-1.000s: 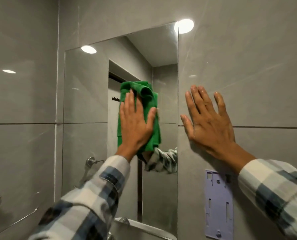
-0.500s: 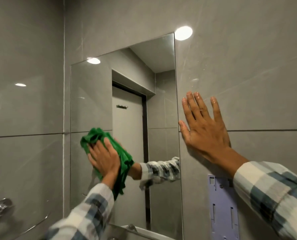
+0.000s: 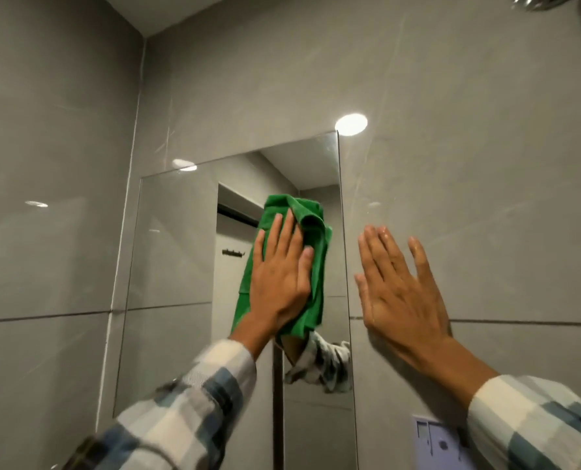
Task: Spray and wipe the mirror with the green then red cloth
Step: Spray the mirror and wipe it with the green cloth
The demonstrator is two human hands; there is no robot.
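Green cloth point(image 3: 311, 232) pressed flat under left hand point(image 3: 278, 276), apparently ungripped.

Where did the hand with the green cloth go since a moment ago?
The left hand swept the green cloth from the lower left of the mirror back up and to the right, near the mirror's right edge. It kept pressing the cloth flat the whole time. The right hand stayed flat on the wall tile beside the mirror. The view also tilted upward.
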